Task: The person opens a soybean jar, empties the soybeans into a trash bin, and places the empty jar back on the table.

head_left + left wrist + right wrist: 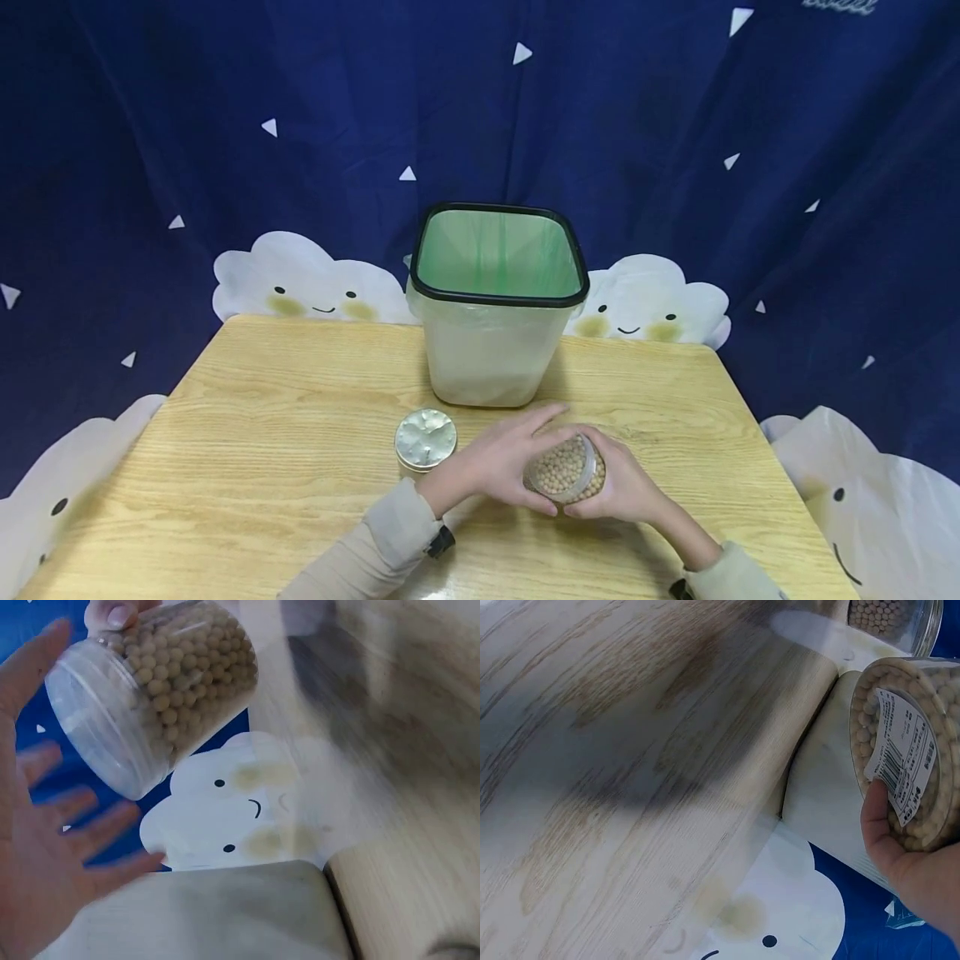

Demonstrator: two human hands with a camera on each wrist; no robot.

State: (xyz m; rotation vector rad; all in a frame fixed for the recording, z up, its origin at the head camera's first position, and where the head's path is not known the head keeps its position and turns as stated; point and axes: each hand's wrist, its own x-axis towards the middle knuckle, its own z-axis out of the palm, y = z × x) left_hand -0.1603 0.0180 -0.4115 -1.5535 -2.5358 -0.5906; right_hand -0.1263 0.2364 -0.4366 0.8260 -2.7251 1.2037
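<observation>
A clear plastic jar (562, 468) full of small beige balls is held tilted above the table. My right hand (626, 483) grips it by its body and base; in the right wrist view a white barcode label (904, 757) lies across the base, near a fingertip. Close to the jar's translucent lid (97, 720) is my left hand (510, 458), its fingers spread and blurred in the left wrist view. Whether its thumb touches the lid, I cannot tell. A second jar with a silvery foil top (426, 438) stands upright just left of my left forearm.
A whitish bin (487, 354) with a black rim and green inside stands at the back middle of the wooden table (262, 433). Behind hangs a dark blue curtain (337, 125) printed with clouds and white triangles.
</observation>
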